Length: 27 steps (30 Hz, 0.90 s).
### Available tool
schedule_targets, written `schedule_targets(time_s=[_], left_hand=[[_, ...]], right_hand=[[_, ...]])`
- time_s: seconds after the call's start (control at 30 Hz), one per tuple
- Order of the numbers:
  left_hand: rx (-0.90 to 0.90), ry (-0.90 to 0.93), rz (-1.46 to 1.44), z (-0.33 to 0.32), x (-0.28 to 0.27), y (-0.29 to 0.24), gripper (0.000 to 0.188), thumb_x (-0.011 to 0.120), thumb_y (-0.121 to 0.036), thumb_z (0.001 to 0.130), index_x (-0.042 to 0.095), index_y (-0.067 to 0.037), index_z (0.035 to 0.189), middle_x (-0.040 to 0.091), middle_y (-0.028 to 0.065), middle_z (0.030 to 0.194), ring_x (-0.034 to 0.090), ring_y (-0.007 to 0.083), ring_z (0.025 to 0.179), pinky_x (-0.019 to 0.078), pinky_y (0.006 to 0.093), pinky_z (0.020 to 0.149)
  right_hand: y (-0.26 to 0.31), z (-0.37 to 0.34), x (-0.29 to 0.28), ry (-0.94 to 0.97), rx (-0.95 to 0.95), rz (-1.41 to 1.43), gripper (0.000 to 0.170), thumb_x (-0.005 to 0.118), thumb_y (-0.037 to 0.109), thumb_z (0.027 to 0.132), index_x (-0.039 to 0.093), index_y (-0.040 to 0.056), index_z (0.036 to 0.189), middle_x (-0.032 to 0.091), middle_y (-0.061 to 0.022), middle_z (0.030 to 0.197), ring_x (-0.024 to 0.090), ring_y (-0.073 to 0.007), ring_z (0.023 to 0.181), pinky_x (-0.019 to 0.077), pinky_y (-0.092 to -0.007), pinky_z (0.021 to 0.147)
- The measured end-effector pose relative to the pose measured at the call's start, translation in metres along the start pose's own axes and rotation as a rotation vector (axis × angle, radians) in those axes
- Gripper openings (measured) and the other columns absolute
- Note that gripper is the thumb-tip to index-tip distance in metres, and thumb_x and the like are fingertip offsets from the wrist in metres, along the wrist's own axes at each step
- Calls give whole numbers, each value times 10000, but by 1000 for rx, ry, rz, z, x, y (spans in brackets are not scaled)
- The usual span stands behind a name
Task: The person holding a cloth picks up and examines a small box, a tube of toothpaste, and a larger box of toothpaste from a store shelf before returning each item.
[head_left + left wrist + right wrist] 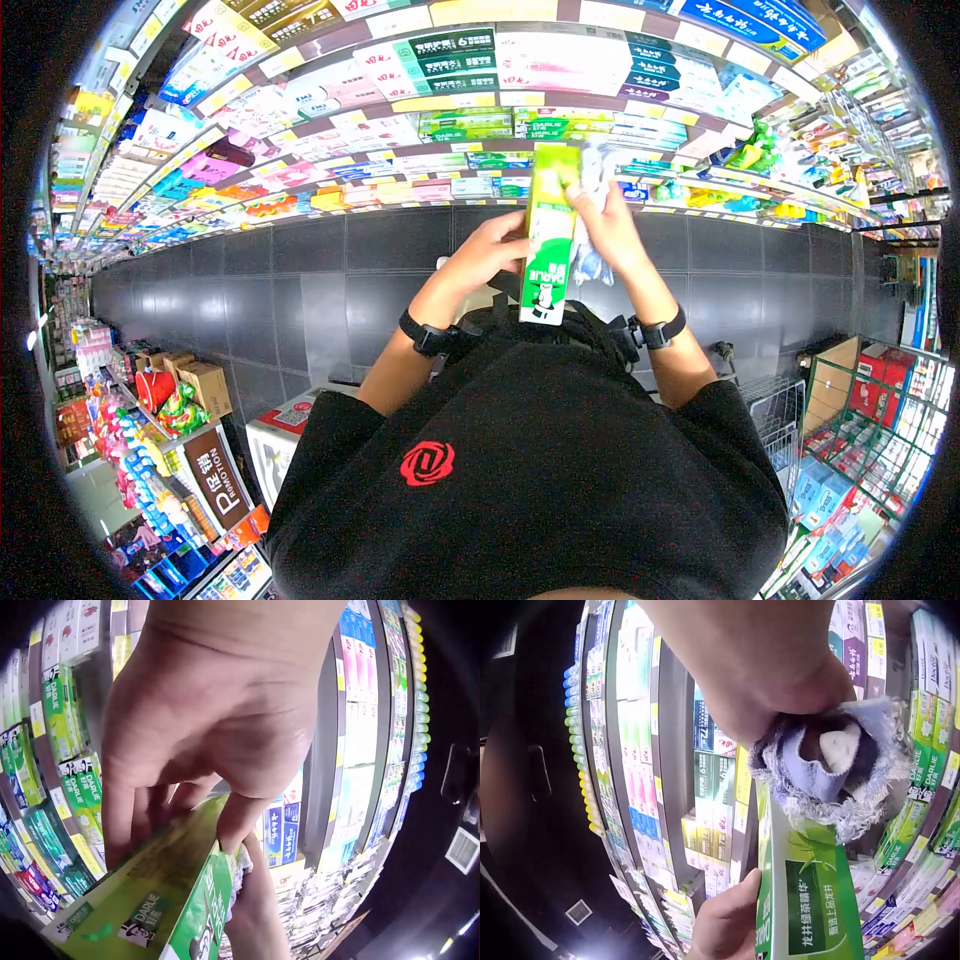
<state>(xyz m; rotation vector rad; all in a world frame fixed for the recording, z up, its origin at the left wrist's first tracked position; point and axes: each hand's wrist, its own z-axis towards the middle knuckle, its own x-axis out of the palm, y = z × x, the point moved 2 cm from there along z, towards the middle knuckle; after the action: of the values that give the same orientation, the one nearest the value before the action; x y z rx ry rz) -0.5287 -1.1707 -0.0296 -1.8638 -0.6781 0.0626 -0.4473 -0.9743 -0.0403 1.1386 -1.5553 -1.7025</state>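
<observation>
A long green-and-white Darlie toothpaste box [548, 250] stands out in front of the person's chest. The left hand [487, 255] grips it from the side; in the left wrist view the thumb lies along one face and the fingers [120, 817] along the opposite one. In the right hand [612, 225] is a bunched pale-blue cloth [810, 769] with frayed edges, close against the box's upper part. The right wrist view shows the cloth rolled into folds over the box's end, hiding most of the right fingers.
Ahead runs a long store shelf [450, 100] stacked with toothpaste boxes, including more Darlie boxes [465, 122]. Dark floor tiles [390, 240] lie between shelf and person. A wire cart [775, 410] stands behind on the right, and a promotion display [215, 475] on the left.
</observation>
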Motion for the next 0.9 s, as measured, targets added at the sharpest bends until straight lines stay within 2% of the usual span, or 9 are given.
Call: schedule_targets(time_s=[0.07,0.13,0.2,0.43,0.57,0.63,0.67,0.77,0.9], left_hand=[[68,-148,-159,6,-10,11,459,623,-214,972,532,-17,1376,658,92,1200,659,191,1054,585,361,830],[122,-228,-321,10,-24,16,436,597,-223,998,525,-6,1369,640,95,1246,659,209,1084,585,396,865],[157,-280,-401,4,-31,8,444,586,-214,1003,500,-2,1384,642,108,1252,657,226,1106,572,423,904],[207,-260,-476,6,-33,11,405,571,-199,1012,521,-4,1363,628,114,1264,635,226,1144,557,428,928],[149,-268,-376,6,-31,8,439,591,-263,1006,521,-22,1366,622,103,1275,626,217,1162,544,436,948],[102,-306,-309,2,-25,2,473,615,-308,988,527,-26,1358,623,102,1272,625,214,1164,538,438,953],[52,-340,-242,1,-23,0,508,639,-352,971,534,-30,1349,624,101,1269,624,210,1166,532,440,959],[24,-381,-194,3,-27,8,555,680,-377,927,537,-40,1343,639,91,1238,643,206,1114,533,438,940],[10,-411,-188,5,-31,12,497,668,-325,922,560,-28,1305,652,97,1204,658,214,1074,551,424,885]], right_hand=[[9,-15,12,230,17,15,774,700,360,938,358,-146,1412,564,-256,1357,534,-283,1284,409,-384,1087],[3,-29,17,383,29,92,678,717,287,936,400,-45,1435,600,-170,1311,554,-215,1231,420,-350,1068],[-2,-35,20,513,140,272,650,732,232,924,417,-35,1427,604,-122,1306,555,-181,1210,422,-330,1062],[-4,-39,13,521,203,335,608,756,116,878,457,-27,1387,622,-90,1261,573,-150,1160,450,-326,1032],[2,-41,13,426,102,251,596,786,97,840,496,-36,1344,649,-92,1207,597,-142,1096,482,-323,981],[7,-41,13,377,-75,-114,614,803,138,777,535,9,1314,677,-148,1151,674,-262,1044,517,-382,932],[7,-42,15,381,-79,-111,614,803,138,777,535,9,1314,677,-148,1151,674,-262,1044,517,-382,932],[16,-45,16,316,-188,-324,605,816,200,727,572,52,1261,649,-207,1173,631,-411,1097,519,-450,928],[25,-45,14,328,-218,-370,601,833,170,744,578,34,1270,665,-184,1134,650,-382,1070,502,-415,941]])
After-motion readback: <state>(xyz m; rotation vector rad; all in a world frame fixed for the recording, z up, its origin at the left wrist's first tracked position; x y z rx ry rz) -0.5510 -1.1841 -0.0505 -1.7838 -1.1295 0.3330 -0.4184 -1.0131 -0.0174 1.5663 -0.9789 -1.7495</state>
